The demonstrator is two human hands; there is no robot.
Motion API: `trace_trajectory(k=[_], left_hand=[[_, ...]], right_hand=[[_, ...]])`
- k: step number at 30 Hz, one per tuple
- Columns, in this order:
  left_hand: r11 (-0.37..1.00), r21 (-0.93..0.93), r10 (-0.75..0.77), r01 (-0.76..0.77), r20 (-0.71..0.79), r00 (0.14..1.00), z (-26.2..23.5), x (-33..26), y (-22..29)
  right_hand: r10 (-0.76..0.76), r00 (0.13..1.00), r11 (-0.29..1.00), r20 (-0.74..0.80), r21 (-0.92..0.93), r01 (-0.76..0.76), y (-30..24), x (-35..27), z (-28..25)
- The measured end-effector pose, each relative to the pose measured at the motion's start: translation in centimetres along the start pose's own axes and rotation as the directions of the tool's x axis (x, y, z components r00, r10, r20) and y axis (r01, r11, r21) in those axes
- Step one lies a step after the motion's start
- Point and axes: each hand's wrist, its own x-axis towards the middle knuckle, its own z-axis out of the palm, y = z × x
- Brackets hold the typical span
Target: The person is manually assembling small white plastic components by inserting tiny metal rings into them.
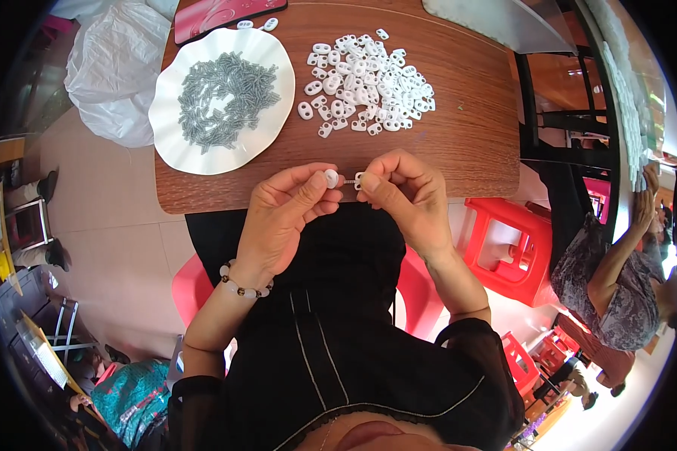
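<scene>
Just past the table's near edge, my left hand [287, 207] pinches a small white oval plastic piece [331, 178] between thumb and fingers. Facing it, my right hand [408, 197] grips a white two-hole plastic piece [359, 180]. A thin metal spring [349, 182] bridges the short gap between the two pieces. Beyond my left hand, a white wavy-rimmed plate [282, 71] holds a heap of small grey springs [237, 94]. Loose white two-hole plastic pieces [368, 83] lie piled on the table beyond my right hand.
The brown wooden table [466, 143] carries a pink flat case [222, 16] and two white oval pieces [257, 25] at the far left. A white plastic bag [116, 75] hangs beside it. A red stool [508, 248] stands right. Another person [617, 278] works at far right.
</scene>
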Motion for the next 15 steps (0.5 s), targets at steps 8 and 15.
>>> trace_trajectory(k=[8, 15], left_hand=[[0.992, -0.109, -0.067, 0.065, -0.015, 0.998, -0.16, 0.15, -0.2], [0.993, -0.106, -0.052, 0.051, 0.001, 0.999, 0.01, 0.16, -0.33]], right_hand=[[-0.05, 0.999, 0.999, 0.004, -0.018, 0.05, 0.04, -0.08, -0.03], [-0.042, 0.999, 0.996, 0.007, 0.074, 0.041, 0.29, 0.13, 0.23]])
